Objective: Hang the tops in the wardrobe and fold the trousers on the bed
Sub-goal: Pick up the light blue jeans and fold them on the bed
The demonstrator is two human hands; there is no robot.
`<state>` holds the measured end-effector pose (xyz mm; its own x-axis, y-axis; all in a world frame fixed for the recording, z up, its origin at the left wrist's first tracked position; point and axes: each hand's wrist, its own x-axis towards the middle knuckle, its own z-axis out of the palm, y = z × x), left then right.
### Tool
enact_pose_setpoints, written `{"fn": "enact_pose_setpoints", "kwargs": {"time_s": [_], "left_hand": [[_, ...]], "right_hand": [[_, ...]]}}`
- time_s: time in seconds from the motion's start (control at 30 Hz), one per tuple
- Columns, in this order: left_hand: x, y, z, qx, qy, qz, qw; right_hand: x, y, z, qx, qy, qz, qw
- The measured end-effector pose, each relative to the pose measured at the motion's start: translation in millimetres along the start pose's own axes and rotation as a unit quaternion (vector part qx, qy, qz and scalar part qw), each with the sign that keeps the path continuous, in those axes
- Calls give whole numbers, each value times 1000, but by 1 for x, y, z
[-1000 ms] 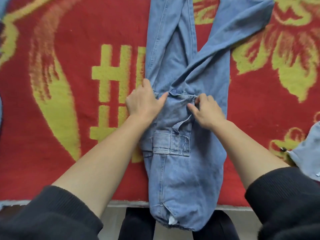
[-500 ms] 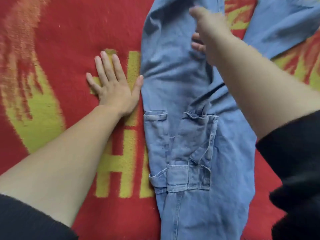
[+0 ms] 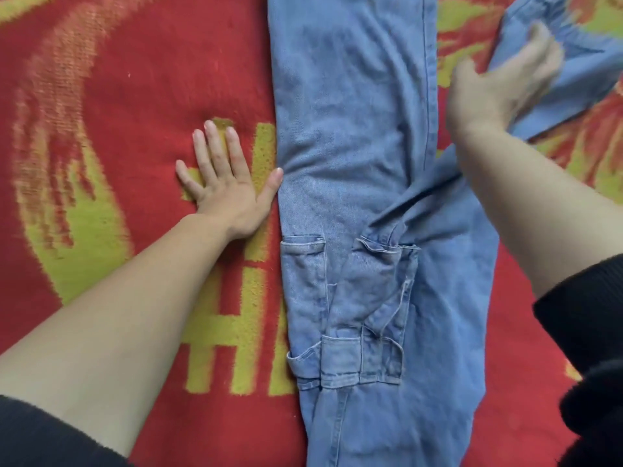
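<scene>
Light blue jeans [image 3: 354, 136] lie lengthwise on the bed, patch pockets up. One leg runs straight away from me, the other splays off to the upper right. My left hand [image 3: 226, 183] rests flat on the red blanket, fingers straight, its thumb tip touching the jeans' left edge. My right hand [image 3: 499, 89] is blurred at the upper right and grips the splayed leg [image 3: 573, 72] near its hem. Both my sleeves are black and pushed up.
The bed is covered by a red blanket [image 3: 118, 79] with yellow-green patterns and block letters. The blanket fills the whole view on both sides of the jeans; no wardrobe or tops are in sight.
My left hand left the jeans' pocket area and now lies flat on the blanket. My right hand reached up, then swung right to the splayed leg and took hold of it. The view moved closer.
</scene>
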<state>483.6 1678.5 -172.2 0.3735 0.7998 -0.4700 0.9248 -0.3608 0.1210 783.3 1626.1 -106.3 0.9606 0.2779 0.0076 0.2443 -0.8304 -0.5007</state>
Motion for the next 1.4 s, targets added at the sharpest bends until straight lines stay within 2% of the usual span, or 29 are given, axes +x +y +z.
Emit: {"fn": "enact_pose_setpoints", "kwargs": {"time_s": [0.07,0.1,0.17,0.2,0.27,0.33,0.4,0.43,0.5,0.57,0.6,0.67,0.73,0.77,0.87,0.93,1.0,1.17,1.2,1.23,1.27,1.33,1.4], "left_hand": [[0,1,-1,7,-7,-4,1000],[0,0,-1,10,-8,-5,1000],[0,0,-2,10,-4,-8,1000],[-1,0,-2,8,-1,-12,1000],[1,1,-4,2,-5,-27,1000],[3,4,-10,-21,-25,-46,998],[0,8,-20,-76,-25,-73,994],[-4,13,-24,-116,1,-86,989],[-21,29,-30,-209,120,-84,967],[-45,60,-31,-248,237,-17,939],[-54,78,-29,-255,243,43,935],[-68,116,-20,-263,149,147,942],[-75,144,-8,-234,40,170,957],[-76,154,-3,-218,14,161,963],[-83,166,4,-206,47,143,967],[-86,167,5,-264,72,129,953],[-88,167,7,-337,55,100,935],[-82,169,8,-495,-20,28,868],[-80,169,7,-505,-24,27,863],[-78,168,5,-508,-11,36,861],[-76,167,2,-509,17,46,859],[-73,160,-4,-517,90,46,850],[-71,150,-8,-528,150,32,835]], "right_hand": [[0,42,-15,-81,75,77,991],[-2,61,-18,-83,81,120,986],[-3,83,-25,-24,25,194,980],[-2,90,-26,58,-13,201,978],[9,108,-25,201,-31,165,965],[11,111,-34,241,-45,117,963],[10,97,-48,230,-36,78,969],[11,92,-53,227,-17,50,972],[14,90,-59,265,-2,28,964],[19,95,-60,279,-4,81,957],[20,96,-61,277,-12,116,954],[17,96,-61,301,-61,168,937],[14,91,-58,293,-98,185,933],[14,89,-54,295,-115,194,928],[19,84,-47,313,-131,249,907],[24,84,-42,331,-96,268,900],[26,83,-44,365,-88,273,886],[47,89,-48,529,-176,332,761],[49,89,-49,529,-179,330,761],[50,88,-49,513,-176,319,778],[50,84,-48,480,-152,292,813],[52,72,-46,433,-81,171,881],[57,44,-42,363,-39,37,930]]}}
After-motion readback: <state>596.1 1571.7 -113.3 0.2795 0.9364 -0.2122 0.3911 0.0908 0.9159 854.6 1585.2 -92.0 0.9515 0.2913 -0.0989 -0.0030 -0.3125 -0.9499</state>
